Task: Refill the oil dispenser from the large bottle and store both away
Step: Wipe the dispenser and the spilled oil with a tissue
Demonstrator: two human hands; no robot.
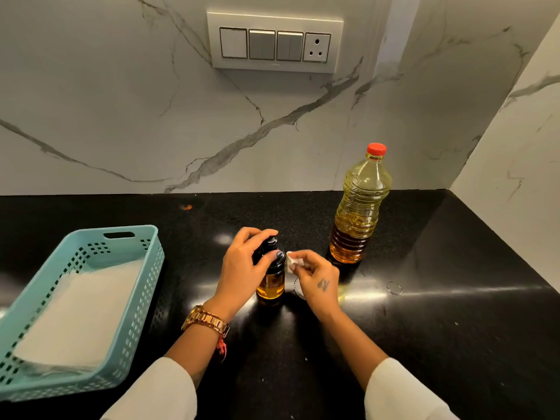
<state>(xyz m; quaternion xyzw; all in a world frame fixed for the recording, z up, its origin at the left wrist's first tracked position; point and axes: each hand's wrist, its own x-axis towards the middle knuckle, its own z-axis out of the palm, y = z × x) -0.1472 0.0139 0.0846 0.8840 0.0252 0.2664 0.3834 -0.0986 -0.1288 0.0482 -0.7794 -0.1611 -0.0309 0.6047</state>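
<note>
A small glass oil dispenser point(271, 283) with a black top stands upright on the black counter point(424, 313), amber oil in its lower part. My left hand point(245, 268) grips its black top from above. My right hand point(315, 278) pinches a small white wad of tissue point(293, 261) against the dispenser's right side. The large plastic oil bottle point(359, 207) with a red cap point(376, 149) stands upright to the right and behind, apart from both hands, its cap on.
A teal perforated basket point(153, 262) lined with white paper sits at the left of the counter. Marble walls close off the back and right. A switch panel point(274, 42) hangs on the back wall. Faint ring marks point(394, 287) show on the counter.
</note>
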